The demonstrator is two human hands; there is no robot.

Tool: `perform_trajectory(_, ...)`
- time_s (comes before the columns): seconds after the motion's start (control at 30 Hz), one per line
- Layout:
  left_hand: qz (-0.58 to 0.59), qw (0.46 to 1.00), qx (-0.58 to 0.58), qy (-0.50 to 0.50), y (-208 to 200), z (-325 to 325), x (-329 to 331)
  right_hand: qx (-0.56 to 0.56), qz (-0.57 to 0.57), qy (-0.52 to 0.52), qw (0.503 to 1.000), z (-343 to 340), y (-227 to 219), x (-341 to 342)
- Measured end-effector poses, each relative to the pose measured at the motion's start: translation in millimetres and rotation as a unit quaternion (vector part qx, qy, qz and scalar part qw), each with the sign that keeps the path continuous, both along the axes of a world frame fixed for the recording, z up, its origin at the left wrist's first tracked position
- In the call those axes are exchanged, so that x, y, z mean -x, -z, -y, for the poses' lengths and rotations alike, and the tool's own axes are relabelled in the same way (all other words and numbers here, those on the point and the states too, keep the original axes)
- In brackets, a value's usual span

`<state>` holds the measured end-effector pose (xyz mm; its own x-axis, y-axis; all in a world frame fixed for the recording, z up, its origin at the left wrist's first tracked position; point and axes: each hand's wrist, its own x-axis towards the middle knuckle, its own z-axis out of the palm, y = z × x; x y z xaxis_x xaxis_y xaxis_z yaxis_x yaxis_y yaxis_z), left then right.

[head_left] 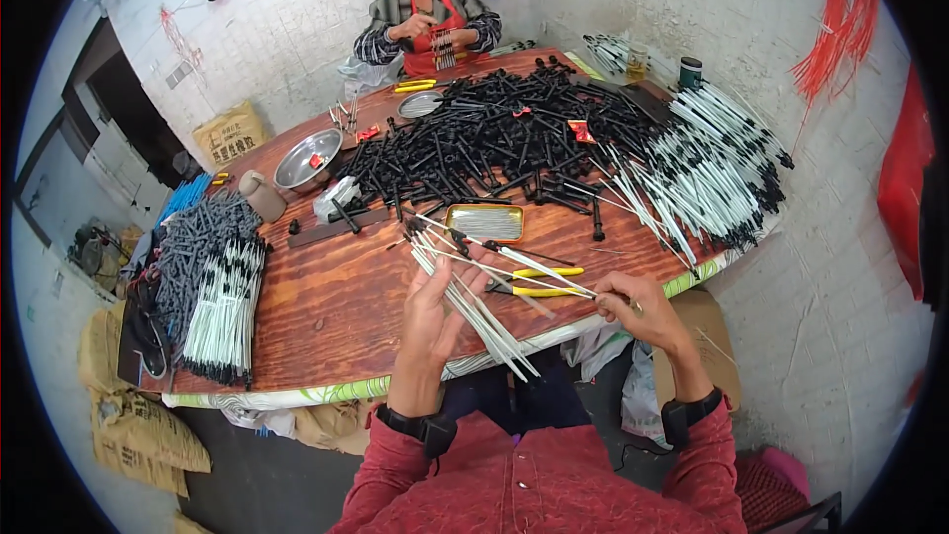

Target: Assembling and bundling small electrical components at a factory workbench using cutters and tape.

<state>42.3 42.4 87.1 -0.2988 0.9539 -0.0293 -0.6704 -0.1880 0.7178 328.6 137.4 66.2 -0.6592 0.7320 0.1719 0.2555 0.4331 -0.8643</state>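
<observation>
My left hand (431,309) is closed around a loose bundle of thin white rods (486,324) with black ends, fanned out over the table's near edge. My right hand (633,309) pinches the near end of one white rod (544,268), which slants up leftward above my left fingers. What else lies in the right fingertips is too small to tell. Just behind the rods lie yellow-handled pliers (550,290). A shallow yellow-rimmed tin (517,224) with thin metal needles sits beyond my hands.
A big heap of black plastic parts (494,138) covers the table's (326,287) middle. White rod bundles (712,168) lie right, more bundles (223,321) and grey pieces (203,237) left. A metal bowl (308,160) stands far left. Across the table, a person (431,15) handles similar rods.
</observation>
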Motion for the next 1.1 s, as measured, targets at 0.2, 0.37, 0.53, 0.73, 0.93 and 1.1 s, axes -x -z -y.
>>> perform_trajectory(0.2, -0.01, 1.0, -0.011, -0.001, 11, -5, 0, -0.008, -0.039, 0.039, 0.998, 30, 27, 8)
perform_trajectory(0.37, -0.027, 0.999, 0.006, -0.041, 17, -5, 8, -0.109, -0.025, 0.11, 0.988, 54, 26, 17)
perform_trajectory(0.53, -0.036, 0.995, 0.031, -0.09, 6, -2, 0, -0.095, -0.031, 0.113, 0.989, 66, 35, 22)
perform_trajectory(0.73, 0.039, 0.997, -0.072, -0.001, 0, -6, -10, 0.172, -0.068, -0.051, 0.981, 69, 45, 19)
perform_trajectory(0.93, 0.143, 0.978, -0.132, 0.07, 2, 7, 15, -0.204, 0.051, 0.348, 0.914, 3, 38, -40)
perform_trajectory(1.1, 0.154, 0.98, -0.107, 0.061, -1, 11, 12, -0.31, 0.216, 0.507, 0.775, -43, 70, -99)
